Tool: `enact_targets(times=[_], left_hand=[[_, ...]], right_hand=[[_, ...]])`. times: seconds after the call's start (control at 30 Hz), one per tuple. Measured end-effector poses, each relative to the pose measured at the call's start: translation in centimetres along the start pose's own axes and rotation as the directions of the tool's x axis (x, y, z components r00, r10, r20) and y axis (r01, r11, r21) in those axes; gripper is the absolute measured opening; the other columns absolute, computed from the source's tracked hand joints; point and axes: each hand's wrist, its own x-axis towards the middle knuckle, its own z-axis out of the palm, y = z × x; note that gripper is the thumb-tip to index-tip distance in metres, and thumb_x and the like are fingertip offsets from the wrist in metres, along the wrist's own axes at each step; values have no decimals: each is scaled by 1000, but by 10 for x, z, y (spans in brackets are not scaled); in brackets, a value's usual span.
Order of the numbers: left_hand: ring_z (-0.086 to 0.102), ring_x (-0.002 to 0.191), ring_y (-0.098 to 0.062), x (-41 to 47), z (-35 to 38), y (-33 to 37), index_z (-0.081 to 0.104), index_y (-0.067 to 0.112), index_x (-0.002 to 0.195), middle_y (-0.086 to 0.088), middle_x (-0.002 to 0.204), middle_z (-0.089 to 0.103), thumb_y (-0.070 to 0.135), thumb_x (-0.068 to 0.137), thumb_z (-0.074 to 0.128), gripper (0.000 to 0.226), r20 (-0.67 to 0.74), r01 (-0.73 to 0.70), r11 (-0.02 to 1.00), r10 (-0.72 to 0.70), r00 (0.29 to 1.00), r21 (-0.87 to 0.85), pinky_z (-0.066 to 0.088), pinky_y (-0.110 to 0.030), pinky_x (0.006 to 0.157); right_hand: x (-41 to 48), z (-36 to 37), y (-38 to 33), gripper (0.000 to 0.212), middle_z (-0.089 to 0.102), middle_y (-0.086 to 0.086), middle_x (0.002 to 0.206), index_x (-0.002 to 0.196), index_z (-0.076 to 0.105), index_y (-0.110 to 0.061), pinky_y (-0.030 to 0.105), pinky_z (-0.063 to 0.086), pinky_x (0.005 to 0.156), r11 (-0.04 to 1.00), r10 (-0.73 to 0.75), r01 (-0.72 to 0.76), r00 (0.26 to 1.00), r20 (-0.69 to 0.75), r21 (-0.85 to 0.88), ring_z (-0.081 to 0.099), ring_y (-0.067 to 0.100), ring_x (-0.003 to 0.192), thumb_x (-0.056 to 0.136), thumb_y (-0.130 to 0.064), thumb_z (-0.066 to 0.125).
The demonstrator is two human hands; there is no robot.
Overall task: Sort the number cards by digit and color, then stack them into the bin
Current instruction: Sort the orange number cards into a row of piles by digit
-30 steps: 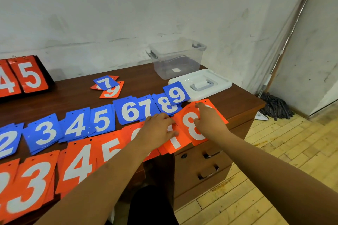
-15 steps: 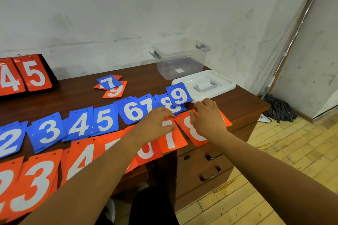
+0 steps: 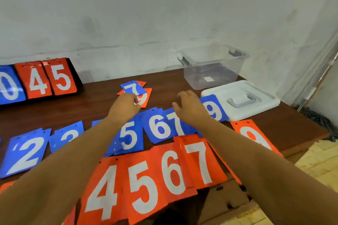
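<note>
Two rows of number cards lie on the brown desk [image 3: 102,100]. The blue row shows 2 [image 3: 27,153], 5 [image 3: 129,139], 6 [image 3: 159,127] and 9 [image 3: 213,108]. In front of it, the orange row shows 4 [image 3: 102,192], 5 [image 3: 144,190], 6 [image 3: 173,170] and 7 [image 3: 199,160]. My right forearm half hides another orange card [image 3: 256,137]. Further back sits a loose pile with a blue 7 [image 3: 132,87] over an orange 9 [image 3: 146,97]. My left hand [image 3: 126,107] has curled fingers touching that pile's near edge. My right hand [image 3: 190,107] hovers, fingers spread, over the blue row.
The clear plastic bin [image 3: 193,78] stands empty at the back right, its white lid [image 3: 265,104] lying beside it. A flip scoreboard [image 3: 45,78] showing 0, 4, 5 leans at the back left. The desk's right edge drops to a wooden floor, where a mop [image 3: 318,120] lies.
Both hands left the orange 7 and 8 cards at the front edge and reached back. The left is now at the loose pile and the right is over the blue row.
</note>
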Motion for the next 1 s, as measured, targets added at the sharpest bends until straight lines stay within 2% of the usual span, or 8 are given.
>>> enact_targets(times=[0.1, 0.2, 0.37, 0.57, 0.7, 0.8, 0.87, 1.0], left_hand=[[61, 99, -28, 38, 16, -14, 65, 10, 105, -14, 109, 67, 48, 86, 64, 43, 8, 135, 991, -134, 991, -26, 49, -36, 80], [49, 121, -33, 66, 35, -24, 56, 16, 125, -14, 131, 55, 72, 74, 62, 76, 47, 270, 962, -271, 961, 38, 41, -40, 97], [53, 120, -29, 87, 32, -33, 53, 11, 125, -11, 129, 58, 46, 78, 77, 63, 165, 276, 960, -278, 946, 38, 43, -39, 101], [45, 128, -32, 86, 16, -59, 44, 11, 136, -12, 138, 49, 52, 69, 81, 86, 215, 362, 926, -377, 901, 108, 39, -36, 98], [55, 118, -30, 82, 6, -77, 43, 5, 133, -11, 129, 57, 29, 74, 84, 76, 178, 365, 930, -353, 919, -39, 46, -35, 93], [57, 112, -29, 78, 2, -87, 48, 3, 128, -14, 126, 59, 26, 77, 82, 65, 179, 383, 922, -366, 913, -65, 44, -30, 76], [61, 106, -27, 78, -1, -89, 60, 2, 118, -14, 119, 65, 27, 79, 81, 51, 197, 371, 927, -356, 913, -46, 48, -30, 69], [61, 111, -23, 75, -5, -88, 65, 7, 123, -11, 124, 65, 15, 88, 71, 37, 169, 376, 910, -348, 922, -175, 53, -31, 85]], right_hand=[[31, 19, -14, 32, 50, 10, 123, 119, 55, -8, 39, 48, 94, 1000, -11, 11, 998, 57, -6, 52, 25, 110, 96, -31, 54], [57, 38, -19, 29, 51, 11, 121, 115, 56, -9, 39, 48, 94, 999, -36, 38, 997, 68, -26, 52, 25, 108, 95, -30, 54], [104, 66, -21, 29, 49, 12, 121, 115, 56, -8, 39, 48, 94, 1000, -11, 14, 994, 113, -27, 53, 27, 107, 94, -28, 54], [166, 105, -51, 31, 58, 20, 117, 108, 55, -2, 35, 44, 80, 997, 58, -64, 985, 165, 34, 56, 36, 105, 88, -26, 56], [187, 139, -83, 70, 50, 20, 131, 130, 49, -6, 41, 40, 98, 989, 92, -66, 975, 203, -130, 48, 37, 122, 83, -55, 64], [199, 153, -95, 83, 51, 16, 134, 134, 46, -11, 40, 40, 101, 975, 211, -187, 949, 236, -123, 48, 34, 125, 70, -54, 77], [205, 151, -98, 82, 52, 13, 134, 135, 44, -12, 40, 42, 101, 959, 284, -272, 909, 304, -82, 49, 33, 125, 69, -44, 82], [206, 135, -88, 48, 59, 15, 125, 123, 53, -1, 32, 46, 84, 956, 245, -280, 928, 282, 91, 58, 31, 115, 84, -21, 74]])
